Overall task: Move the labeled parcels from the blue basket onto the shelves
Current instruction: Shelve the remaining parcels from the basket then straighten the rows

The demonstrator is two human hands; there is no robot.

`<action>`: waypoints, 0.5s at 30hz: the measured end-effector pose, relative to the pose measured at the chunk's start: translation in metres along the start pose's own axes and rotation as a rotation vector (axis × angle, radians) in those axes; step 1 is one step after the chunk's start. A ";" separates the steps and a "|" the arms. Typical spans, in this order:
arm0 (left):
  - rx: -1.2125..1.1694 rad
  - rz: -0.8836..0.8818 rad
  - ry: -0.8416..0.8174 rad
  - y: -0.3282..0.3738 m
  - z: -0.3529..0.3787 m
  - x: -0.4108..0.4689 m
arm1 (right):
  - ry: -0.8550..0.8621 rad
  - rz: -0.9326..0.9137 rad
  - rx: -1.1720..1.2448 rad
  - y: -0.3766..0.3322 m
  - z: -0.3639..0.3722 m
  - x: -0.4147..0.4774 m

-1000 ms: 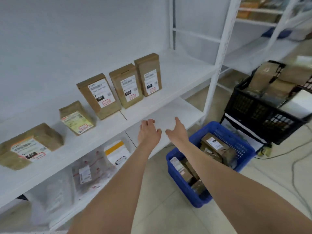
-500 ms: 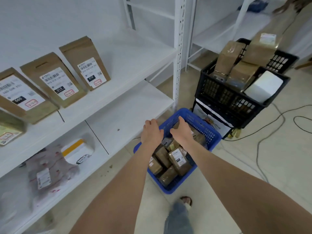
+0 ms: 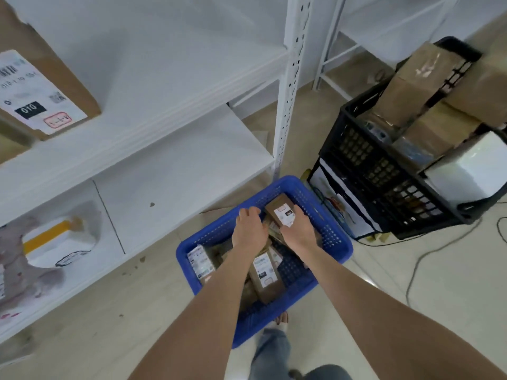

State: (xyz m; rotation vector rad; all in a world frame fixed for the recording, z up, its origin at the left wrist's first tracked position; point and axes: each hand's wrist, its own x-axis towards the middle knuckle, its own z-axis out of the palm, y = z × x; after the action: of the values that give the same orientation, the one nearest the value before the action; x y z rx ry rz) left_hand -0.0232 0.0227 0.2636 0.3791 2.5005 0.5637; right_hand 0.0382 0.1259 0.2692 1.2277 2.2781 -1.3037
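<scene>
A person leans over a blue basket (image 3: 333,231) on the tiled floor beside a white metal shelf unit (image 3: 288,86), both bare arms reaching down into it. The right hand (image 3: 300,233) grips a small brown parcel (image 3: 275,208) at the far end of the basket. The thumb lies on the lower edge of its white label and the fingers curl round its right side, so the parcel sits tilted with the label facing up. The left hand (image 3: 248,230) is just beside that parcel's left edge, fingers bent downward into the basket; what they grasp, if anything, cannot be told. More labelled parcels lie in the basket nearer the person: a white-labelled parcel (image 3: 201,263) against the left wall and a 010 parcel (image 3: 263,272) between the two forearms. On the upper shelf (image 3: 170,86), at far left, stands a kraft pouch (image 3: 63,78) whose label also reads "010". The lower shelf (image 3: 175,182) carries a white mailer (image 3: 52,239) with a yellow stripe and, at the left edge, a blurred plastic bag (image 3: 16,270). To the right of the basket, a black crate (image 3: 365,160) is stacked with cardboard boxes (image 3: 406,97) and a white box (image 3: 472,165), and cables (image 3: 428,252) trail across the floor. A denim-clad leg (image 3: 271,349) and a sandalled foot (image 3: 282,317) show below the basket.
</scene>
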 end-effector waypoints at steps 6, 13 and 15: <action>-0.048 -0.135 -0.069 -0.001 0.080 0.088 | -0.079 0.048 -0.037 0.049 0.016 0.109; -0.190 -0.317 -0.121 -0.021 0.204 0.180 | -0.214 0.095 -0.034 0.150 0.064 0.260; -0.292 -0.403 -0.137 -0.029 0.241 0.202 | -0.225 0.115 -0.054 0.183 0.082 0.299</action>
State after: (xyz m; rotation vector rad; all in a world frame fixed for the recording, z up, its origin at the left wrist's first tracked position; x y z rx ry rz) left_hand -0.0561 0.1485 -0.0241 -0.1880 2.2328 0.6941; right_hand -0.0213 0.2690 -0.0556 1.1148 2.0414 -1.2613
